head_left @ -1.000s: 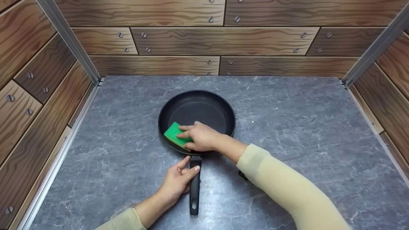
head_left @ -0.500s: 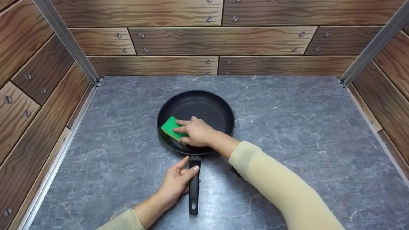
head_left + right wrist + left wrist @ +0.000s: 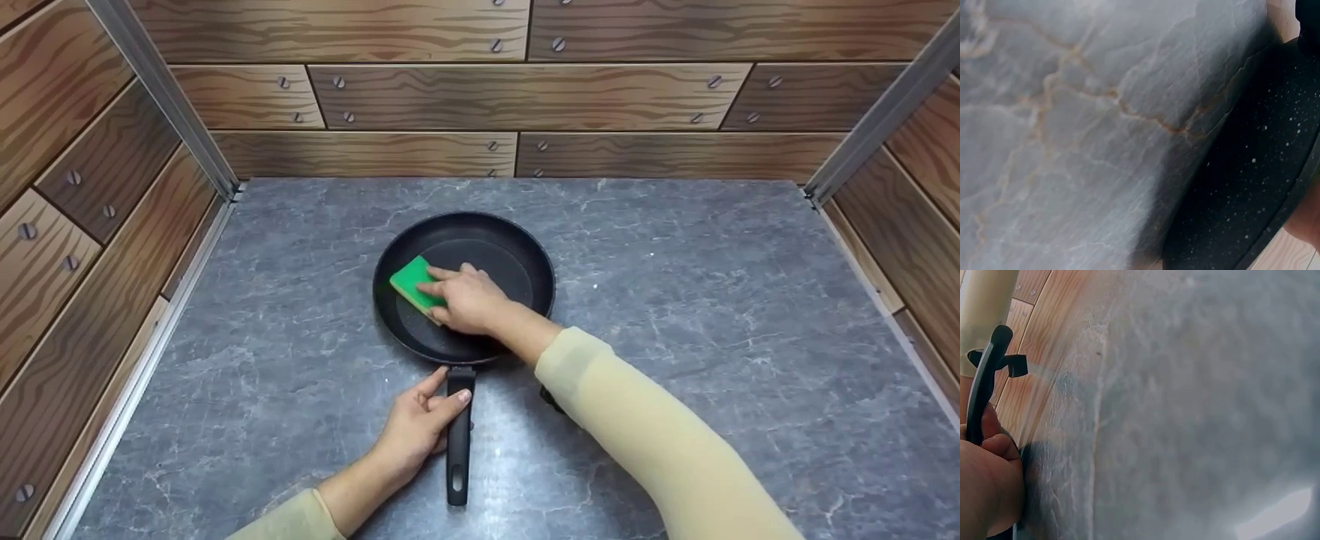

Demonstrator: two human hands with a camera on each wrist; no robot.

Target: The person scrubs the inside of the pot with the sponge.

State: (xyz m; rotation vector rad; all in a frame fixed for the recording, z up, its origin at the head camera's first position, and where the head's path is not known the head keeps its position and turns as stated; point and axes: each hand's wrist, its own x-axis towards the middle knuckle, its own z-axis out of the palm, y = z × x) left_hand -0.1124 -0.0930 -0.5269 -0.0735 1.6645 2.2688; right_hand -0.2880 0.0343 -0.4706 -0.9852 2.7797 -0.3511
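Note:
A black frying pan (image 3: 495, 255) sits on the table, its handle (image 3: 458, 450) pointing toward the person. My left hand (image 3: 412, 424) grips that handle close to the pan, thumb lying over the top. Inside the pan, my right hand (image 3: 472, 300) holds a green sponge (image 3: 414, 279) with a yellowish lower edge; the fingers spread over its green face, left of the pan's middle. In the left wrist view the left hand (image 3: 991, 486) is around the handle (image 3: 985, 382). The speckled outer wall of the frying pan (image 3: 1247, 169) fills the right side of the right wrist view.
The table (image 3: 675, 247) has a grey marble-patterned top. Wood-patterned panels (image 3: 420, 97) with metal posts at the corners (image 3: 161, 97) enclose it at the back and both sides. A dark strap piece (image 3: 551, 399) shows under the right sleeve (image 3: 622, 405).
My right hand has slid the sponge away from the handle side, up toward the pan's middle. The left hand keeps its grip on the handle, and the frying pan stays in place.

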